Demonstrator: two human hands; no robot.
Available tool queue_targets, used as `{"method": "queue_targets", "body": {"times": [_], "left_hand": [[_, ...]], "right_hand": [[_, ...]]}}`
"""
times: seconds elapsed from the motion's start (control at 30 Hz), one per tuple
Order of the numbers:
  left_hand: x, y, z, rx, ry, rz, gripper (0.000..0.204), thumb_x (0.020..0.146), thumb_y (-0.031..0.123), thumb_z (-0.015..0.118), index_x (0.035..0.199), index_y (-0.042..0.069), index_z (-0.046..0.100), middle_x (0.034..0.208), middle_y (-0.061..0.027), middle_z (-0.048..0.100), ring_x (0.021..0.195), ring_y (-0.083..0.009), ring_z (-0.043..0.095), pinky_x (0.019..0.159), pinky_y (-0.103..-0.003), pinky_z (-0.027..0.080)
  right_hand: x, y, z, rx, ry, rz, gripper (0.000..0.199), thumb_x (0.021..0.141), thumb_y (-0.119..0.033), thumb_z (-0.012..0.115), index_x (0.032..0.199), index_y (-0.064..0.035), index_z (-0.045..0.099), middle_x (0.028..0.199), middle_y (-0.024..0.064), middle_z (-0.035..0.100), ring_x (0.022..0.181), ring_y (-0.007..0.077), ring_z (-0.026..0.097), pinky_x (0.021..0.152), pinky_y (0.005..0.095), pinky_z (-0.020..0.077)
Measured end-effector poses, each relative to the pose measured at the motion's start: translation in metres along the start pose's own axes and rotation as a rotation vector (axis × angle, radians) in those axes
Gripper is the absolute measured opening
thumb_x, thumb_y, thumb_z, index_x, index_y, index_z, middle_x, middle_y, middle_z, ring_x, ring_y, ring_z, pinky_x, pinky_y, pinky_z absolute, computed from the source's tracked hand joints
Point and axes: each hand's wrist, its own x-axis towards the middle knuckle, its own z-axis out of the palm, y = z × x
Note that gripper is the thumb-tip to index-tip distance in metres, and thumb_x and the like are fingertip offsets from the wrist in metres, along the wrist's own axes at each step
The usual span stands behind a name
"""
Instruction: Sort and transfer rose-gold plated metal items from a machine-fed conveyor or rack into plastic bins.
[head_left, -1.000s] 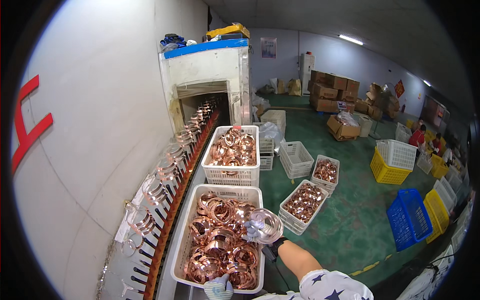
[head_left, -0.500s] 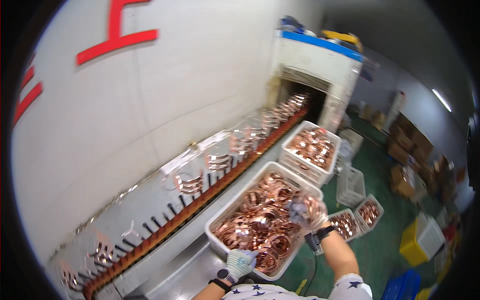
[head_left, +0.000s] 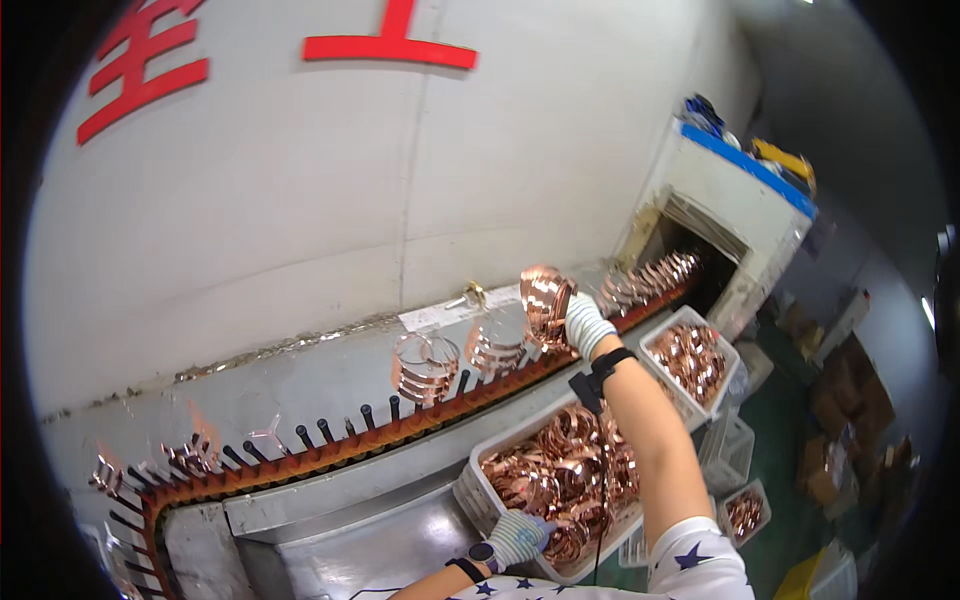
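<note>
My right hand (head_left: 588, 323), in a striped glove, is closed around a stack of shiny copper-coloured rings (head_left: 546, 302), raised over the far side of the conveyor (head_left: 340, 450). Upright black pegs (head_left: 303, 436) line this conveyor, and several carry ring stacks (head_left: 425, 368). Below my right forearm sits a white plastic basket (head_left: 478, 490) heaped with loose copper-coloured rings (head_left: 560, 465). At its near left rim lies my left hand (head_left: 520, 538), also gloved, fingers stretched over the rim and touching the rings; its fingertips are partly hidden.
A second white basket of rings (head_left: 690, 355) stands to the right, near the tunnel opening (head_left: 700, 235) of a white machine. A dark cable (head_left: 602, 500) hangs from my right wrist strap across the basket. More baskets (head_left: 745, 510) and cardboard boxes (head_left: 850, 400) sit on the green floor.
My right hand has lifted from the basket up and away to the conveyor, carrying a ring stack. My left hand stays at the basket's near rim. The whole view has turned left.
</note>
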Motion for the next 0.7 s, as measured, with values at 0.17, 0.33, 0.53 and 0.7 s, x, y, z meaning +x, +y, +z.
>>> {"method": "queue_targets", "body": {"times": [0.17,0.33,0.53,0.7], "left_hand": [[-0.021,-0.027,0.011,0.015,-0.084,-0.046,0.030,0.088,0.022,0.061,0.114,0.012,0.071,0.071,-0.0093,0.066,0.066,-0.0315,0.067,0.056,-0.048,0.052],[-0.026,-0.037,0.020,-0.003,-0.015,0.005,0.021,0.089,0.021,0.060,0.105,0.009,0.067,0.076,-0.0095,0.066,0.073,-0.0329,0.068,0.061,-0.049,0.053],[-0.012,-0.032,0.016,0.003,-0.015,0.023,0.021,0.092,0.021,0.057,0.105,0.010,0.068,0.074,-0.0089,0.065,0.067,-0.0314,0.067,0.054,-0.047,0.050],[-0.012,-0.037,0.011,-0.030,-0.066,-0.092,0.023,0.092,0.021,0.056,0.107,0.011,0.070,0.072,-0.0088,0.065,0.067,-0.0318,0.067,0.056,-0.048,0.051]], "right_hand": [[0.056,-0.062,0.120,-0.180,-0.416,0.146,0.039,0.084,-0.016,0.070,0.120,-0.0006,0.068,0.120,0.0245,0.069,0.115,0.0387,0.066,0.093,0.0426,0.0554],[0.064,-0.131,0.135,-0.164,-0.511,-0.034,0.045,0.085,-0.021,0.072,0.124,0.0018,0.066,0.119,0.0232,0.070,0.112,0.0398,0.066,0.093,0.0416,0.0552],[0.047,-0.136,0.162,0.243,-0.435,0.238,0.050,0.088,-0.025,0.074,0.129,0.0020,0.063,0.118,0.0199,0.071,0.110,0.0370,0.067,0.092,0.0394,0.0545],[0.043,-0.243,0.124,0.784,-0.227,0.098,0.040,0.094,-0.023,0.069,0.125,0.0013,0.064,0.110,0.0134,0.073,0.099,0.0250,0.068,0.089,0.0365,0.0548]]}}
